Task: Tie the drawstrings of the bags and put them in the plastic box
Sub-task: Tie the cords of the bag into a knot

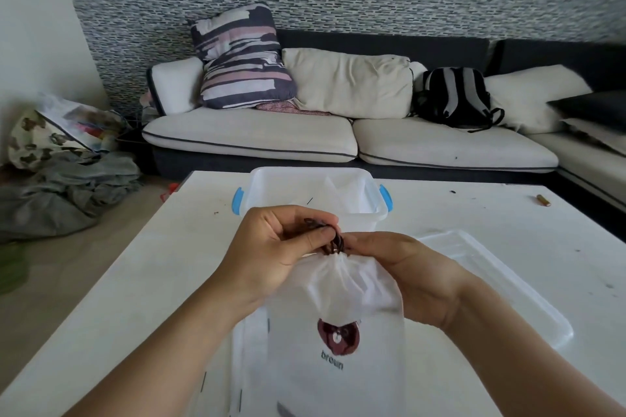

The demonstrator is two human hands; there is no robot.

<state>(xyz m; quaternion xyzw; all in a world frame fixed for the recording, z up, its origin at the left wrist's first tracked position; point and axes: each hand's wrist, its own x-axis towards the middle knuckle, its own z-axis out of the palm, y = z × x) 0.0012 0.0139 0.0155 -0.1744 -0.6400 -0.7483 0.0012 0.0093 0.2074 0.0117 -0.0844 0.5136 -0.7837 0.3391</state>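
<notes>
A white drawstring bag [338,342] with a brown bear print lies on the white table [135,281] in front of me, its neck gathered tight. Its dark brown drawstring [333,242] bunches at the neck. My left hand [281,247] pinches the string from the left with curled fingers. My right hand [406,274] holds the neck and string from the right. Beyond the hands stands the clear plastic box [366,213] with blue latches, and white bag fabric [342,189] lies inside it. More white bags [250,366] lie under the printed one.
The box's clear lid [501,281] lies flat on the table to the right. A small brown stick [543,200] rests at the far right of the table. A sofa [305,135] with cushions and a backpack [457,98] stands behind. Clothes [67,193] are piled on the floor, left.
</notes>
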